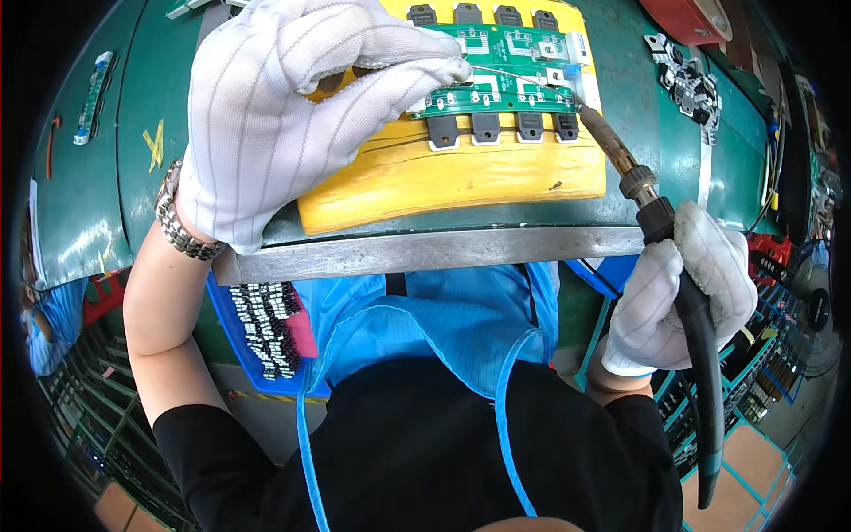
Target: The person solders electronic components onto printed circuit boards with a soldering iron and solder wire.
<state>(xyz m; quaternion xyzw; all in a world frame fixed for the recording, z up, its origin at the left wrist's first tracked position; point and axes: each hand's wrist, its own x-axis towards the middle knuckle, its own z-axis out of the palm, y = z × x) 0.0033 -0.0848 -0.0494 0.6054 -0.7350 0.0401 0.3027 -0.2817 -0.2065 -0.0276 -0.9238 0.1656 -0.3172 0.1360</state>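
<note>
Nearest, the gloved right hand (683, 293) wraps its fingers around the iron's (658, 220) dark handle; a light, steady hold should serve. Farther off, the board (486, 96) lies on the yellow block (443, 186), the iron's tip at its right end; contact is too small to confirm. The left hand (279, 115) pinches thin wire (519, 77) between thumb and finger, over the board. Best warm the joint first, feed wire into it sparingly, then withdraw wire before iron.
</note>
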